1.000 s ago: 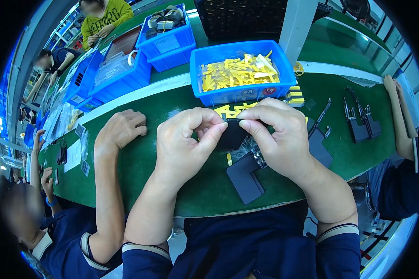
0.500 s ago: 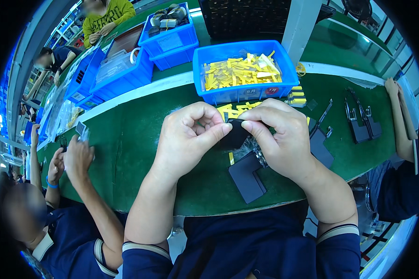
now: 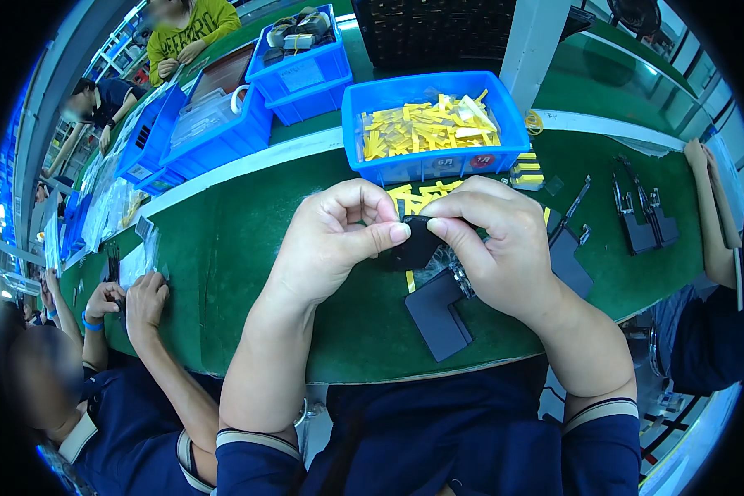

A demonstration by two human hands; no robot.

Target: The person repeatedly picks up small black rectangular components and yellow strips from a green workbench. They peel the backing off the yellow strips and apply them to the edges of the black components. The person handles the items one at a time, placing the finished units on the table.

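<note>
Between my two hands is a small black flat piece [image 3: 416, 248], pinched along its top edge. My left hand [image 3: 332, 236] holds its left corner between thumb and forefinger. On the other corner, the thumb and forefinger of my right hand [image 3: 498, 240] are closed. What the piece exactly is I cannot make out. Below my right hand a dark L-shaped part [image 3: 438, 318] lies on the green table, with a metal fitting at its upper end. Yellow strips [image 3: 417, 197] are scattered just beyond my fingers, and a crumpled clear film shows partly behind the black piece.
A blue bin [image 3: 438, 169] full of yellow strips stands straight ahead. More L-shaped parts with cables [image 3: 649, 227] lie to the right, and a yellow-and-white stack [image 3: 527, 172] sits beside the bin. Blue crates [image 3: 223, 136] stand far left. Co-workers' arms reach in from both sides.
My hands stay in nearly the same place, the left fingers shifting slightly at the black piece's edge. On the left, the co-worker's hands have lowered toward the table.
</note>
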